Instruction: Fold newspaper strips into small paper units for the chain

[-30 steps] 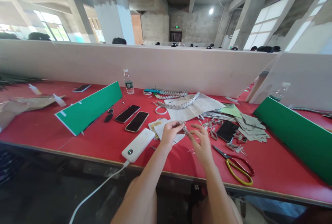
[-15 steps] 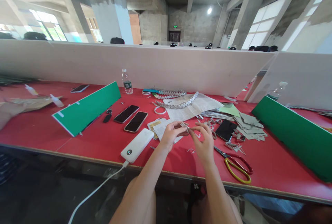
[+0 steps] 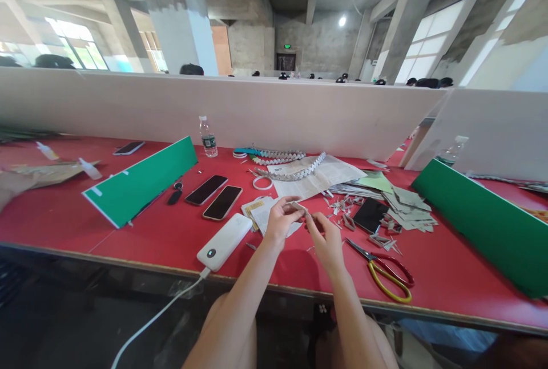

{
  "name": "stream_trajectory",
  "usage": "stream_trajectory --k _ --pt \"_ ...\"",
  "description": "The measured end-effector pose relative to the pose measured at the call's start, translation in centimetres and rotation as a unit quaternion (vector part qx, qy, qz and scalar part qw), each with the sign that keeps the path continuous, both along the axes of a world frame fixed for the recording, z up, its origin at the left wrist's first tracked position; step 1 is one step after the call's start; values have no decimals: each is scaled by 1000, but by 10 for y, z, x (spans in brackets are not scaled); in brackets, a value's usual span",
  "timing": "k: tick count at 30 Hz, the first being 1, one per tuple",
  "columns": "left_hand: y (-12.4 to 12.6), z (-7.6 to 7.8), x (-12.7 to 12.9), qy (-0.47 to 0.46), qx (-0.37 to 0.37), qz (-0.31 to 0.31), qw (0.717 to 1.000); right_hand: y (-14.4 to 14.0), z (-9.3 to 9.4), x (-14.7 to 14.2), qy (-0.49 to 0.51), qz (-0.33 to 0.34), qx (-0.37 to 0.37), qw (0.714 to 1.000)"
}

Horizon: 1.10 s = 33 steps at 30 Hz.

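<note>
Paper (image 3: 298,206), small and folded, pinched in the grip of the left hand (image 3: 280,221), raised over the near middle of the desk (image 3: 171,243). Long axis slanting from far left to near right, running from the left grip straight toward the right hand (image 3: 327,238). Left thumb and finger closed on the far-left end; right thumb and finger drawn together at the near-right end, whether pinching or merely touching not clear. Both hands about equally near, one on each side, with only the paper visible between the fingertips. Exact folds too small to make out.

Below and to the left, sheets (image 3: 262,210) flat on the desk, partly hidden by the left hand. Just beyond the right hand and to the right, scraps (image 3: 341,206) scattered beside a black tablet (image 3: 370,215), with slips (image 3: 411,209) farther right. Scissors (image 3: 371,257) at near right, tips toward the right hand, handles toward the near edge. Beyond the hands, a newspaper (image 3: 338,172) with a woven chain (image 3: 295,175) partly on top, and a white ring (image 3: 262,189) just left. On the left, well apart from the paper, a power bank (image 3: 225,242) and two phones (image 3: 206,190).
</note>
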<state>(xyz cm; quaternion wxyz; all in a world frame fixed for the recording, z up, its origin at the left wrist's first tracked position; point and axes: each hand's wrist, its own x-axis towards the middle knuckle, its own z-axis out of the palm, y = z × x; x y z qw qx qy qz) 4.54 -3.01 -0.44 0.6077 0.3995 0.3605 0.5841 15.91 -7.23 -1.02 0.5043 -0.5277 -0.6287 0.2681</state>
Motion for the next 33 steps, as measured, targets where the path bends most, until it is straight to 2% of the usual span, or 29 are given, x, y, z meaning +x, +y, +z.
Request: stream_trajectory --k 7,10,13,17,20,22,26,30,33 --pt "4 -14 14 -4 -29 56 998 8 -16 -5 -127 -114 23 985" --pt "3 -16 21 20 -6 42 999 5 -15 2 -151 -130 30 980" --pt "3 -17 24 78 37 15 996 0 -13 10 -151 -115 19 982" --pt "3 -16 22 108 33 8 994 -2 -11 14 -157 -101 11 982" --pt "2 -12 17 110 27 -12 994 -3 -8 12 -133 -44 6 990" --pt "0 -7 13 104 21 -51 993 -3 -5 12 -109 -21 2 994" --pt "-3 1 5 85 0 -139 987 -3 -5 13 -88 -27 1 996" --pt "-3 2 0 85 6 -126 988 -1 -7 15 -78 18 25 996" --pt "-2 2 -1 63 13 -110 992 0 -6 15 -62 -1 24 998"
